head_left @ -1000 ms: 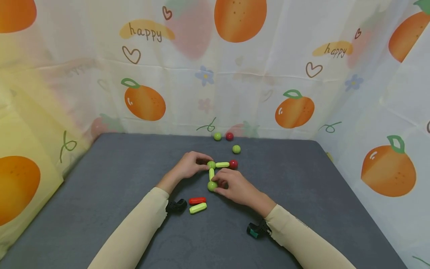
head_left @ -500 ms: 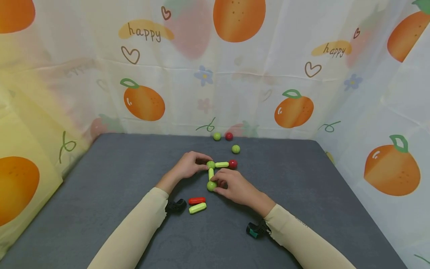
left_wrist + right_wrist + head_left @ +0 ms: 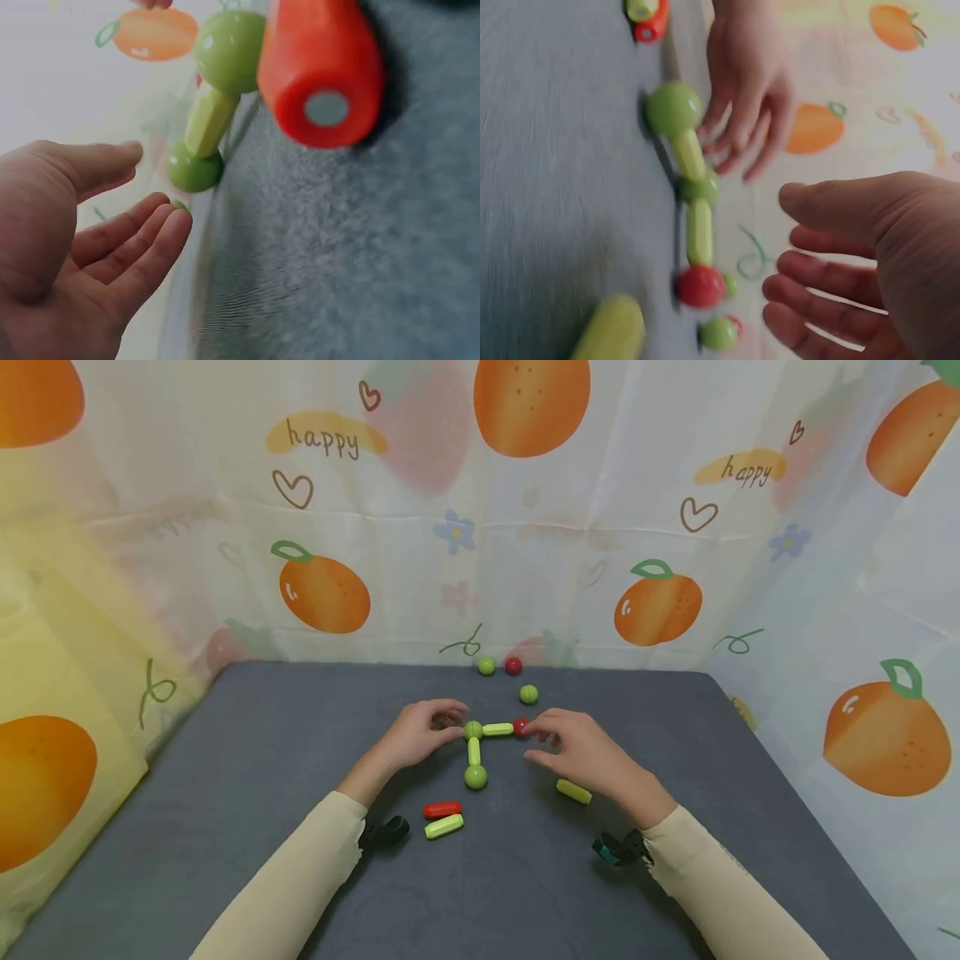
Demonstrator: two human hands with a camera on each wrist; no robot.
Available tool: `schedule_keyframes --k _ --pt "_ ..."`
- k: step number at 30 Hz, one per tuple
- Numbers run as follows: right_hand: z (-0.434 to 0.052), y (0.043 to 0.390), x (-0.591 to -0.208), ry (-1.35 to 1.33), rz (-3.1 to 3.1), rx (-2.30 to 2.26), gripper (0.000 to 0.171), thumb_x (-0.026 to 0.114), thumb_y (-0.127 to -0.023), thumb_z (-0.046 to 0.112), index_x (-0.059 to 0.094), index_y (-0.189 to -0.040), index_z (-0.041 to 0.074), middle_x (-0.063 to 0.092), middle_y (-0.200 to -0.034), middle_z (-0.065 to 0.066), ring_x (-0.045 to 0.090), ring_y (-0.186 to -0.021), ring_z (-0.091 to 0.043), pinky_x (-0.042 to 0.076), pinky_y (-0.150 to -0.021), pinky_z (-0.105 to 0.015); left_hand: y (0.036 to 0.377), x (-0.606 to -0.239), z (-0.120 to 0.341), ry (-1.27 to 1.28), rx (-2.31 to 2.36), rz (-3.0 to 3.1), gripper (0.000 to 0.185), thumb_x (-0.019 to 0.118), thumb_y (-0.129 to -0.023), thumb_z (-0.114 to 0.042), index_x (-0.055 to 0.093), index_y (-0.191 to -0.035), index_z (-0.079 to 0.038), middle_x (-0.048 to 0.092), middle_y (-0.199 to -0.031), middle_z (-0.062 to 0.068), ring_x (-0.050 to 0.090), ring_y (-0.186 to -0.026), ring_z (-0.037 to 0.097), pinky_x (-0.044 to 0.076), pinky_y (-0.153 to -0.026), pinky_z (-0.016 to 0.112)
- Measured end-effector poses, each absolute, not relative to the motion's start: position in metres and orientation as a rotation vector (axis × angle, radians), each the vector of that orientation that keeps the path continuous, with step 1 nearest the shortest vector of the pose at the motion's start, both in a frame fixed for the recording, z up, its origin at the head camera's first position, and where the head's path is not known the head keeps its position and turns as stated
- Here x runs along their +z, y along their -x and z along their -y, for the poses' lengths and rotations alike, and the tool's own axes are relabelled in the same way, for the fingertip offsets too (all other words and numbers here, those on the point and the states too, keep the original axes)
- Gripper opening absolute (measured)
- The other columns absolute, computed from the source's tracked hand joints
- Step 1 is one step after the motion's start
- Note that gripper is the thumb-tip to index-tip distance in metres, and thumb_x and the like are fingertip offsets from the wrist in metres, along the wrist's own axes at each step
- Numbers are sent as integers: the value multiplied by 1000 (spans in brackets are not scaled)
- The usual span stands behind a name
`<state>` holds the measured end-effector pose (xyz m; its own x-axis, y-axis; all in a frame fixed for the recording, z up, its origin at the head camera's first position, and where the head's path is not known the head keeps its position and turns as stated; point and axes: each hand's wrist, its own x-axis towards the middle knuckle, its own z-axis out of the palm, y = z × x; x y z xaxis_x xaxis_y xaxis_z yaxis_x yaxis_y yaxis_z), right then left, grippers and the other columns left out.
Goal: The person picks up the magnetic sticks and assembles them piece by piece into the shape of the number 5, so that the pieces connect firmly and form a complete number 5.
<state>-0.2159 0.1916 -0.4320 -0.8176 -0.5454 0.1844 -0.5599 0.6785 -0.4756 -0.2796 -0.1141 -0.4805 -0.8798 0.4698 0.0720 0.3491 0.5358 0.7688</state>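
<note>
On the dark table, balls and rods form an L. A green corner ball [image 3: 473,731] joins a yellow-green rod [image 3: 498,729] leading to a red ball [image 3: 700,286], and another rod [image 3: 474,752] leading to the nearer green ball [image 3: 476,777]. My left hand [image 3: 418,732] is beside the corner ball, thumb and fingers apart, gripping nothing. My right hand [image 3: 588,747] hovers by the red ball with loose fingers and partly covers it in the head view. Whether a fingertip touches that ball I cannot tell; the right wrist view shows the hand holding nothing.
A red rod [image 3: 442,810] and a yellow-green rod [image 3: 444,827] lie nearer, left of centre; another yellow-green rod [image 3: 573,791] lies below my right hand. Loose green balls [image 3: 528,694] and a red ball [image 3: 513,666] sit toward the table's back edge, before a printed curtain [image 3: 525,568].
My right hand has let go of the nearer green ball and moved right and away, to the red ball, uncovering a rod. My left hand has drawn slightly left off the corner ball.
</note>
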Motion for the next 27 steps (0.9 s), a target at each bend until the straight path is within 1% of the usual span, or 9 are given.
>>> schedule_keyframes --k 3,7,9,13,16,18,21,27 --pt "-211 210 -426 -899 2890 768 26 87 -96 16 80 -120 9 74 -113 -2 70 -99 -26 59 -83 -40 266 -472 115 -730 1279 -2623 35 75 -106 -22 73 -139 -10 75 -125 8 73 -108 22 59 -92 45" --pt "-227 203 -432 -896 2969 709 25 86 -96 16 81 -118 5 75 -109 -6 69 -96 -24 59 -82 -41 250 -466 115 -796 1268 -2579 36 78 -104 -27 75 -136 -11 75 -121 5 72 -103 17 60 -90 42" --pt "-231 202 -438 -888 3011 690 24 86 -96 17 81 -116 6 74 -104 -2 67 -91 -18 58 -80 -39 245 -466 114 -828 1255 -2560 39 81 -101 -28 75 -135 -10 75 -117 5 71 -100 15 60 -88 40" --pt "-234 199 -449 -876 3072 692 14 86 -96 17 81 -107 11 70 -91 9 60 -77 -6 55 -70 -32 239 -470 111 -872 1217 -2560 40 86 -97 -27 76 -131 -9 73 -107 4 68 -91 12 59 -82 36" --pt "-234 196 -454 -898 3077 707 8 86 -96 14 81 -102 12 67 -86 11 58 -72 -3 53 -65 -29 236 -473 109 -881 1190 -2559 38 88 -96 -24 78 -129 -9 71 -104 4 66 -88 12 59 -80 35" --pt "-233 195 -456 -911 3070 705 7 86 -95 11 82 -101 12 68 -87 11 58 -72 -2 53 -65 -28 235 -474 108 -880 1172 -2548 36 88 -95 -24 78 -127 -10 70 -104 3 66 -88 12 58 -81 35" --pt "-234 196 -457 -936 3052 668 8 85 -95 11 84 -103 10 72 -90 9 62 -76 -3 54 -68 -28 234 -476 106 -882 1147 -2532 33 89 -95 -24 80 -125 -12 69 -104 2 65 -88 12 58 -82 35" --pt "-232 198 -455 -986 3038 589 12 83 -97 9 85 -109 8 77 -98 4 69 -84 -10 58 -74 -31 235 -480 105 -866 1121 -2531 31 89 -95 -26 82 -123 -14 67 -103 -3 64 -87 11 57 -81 35"
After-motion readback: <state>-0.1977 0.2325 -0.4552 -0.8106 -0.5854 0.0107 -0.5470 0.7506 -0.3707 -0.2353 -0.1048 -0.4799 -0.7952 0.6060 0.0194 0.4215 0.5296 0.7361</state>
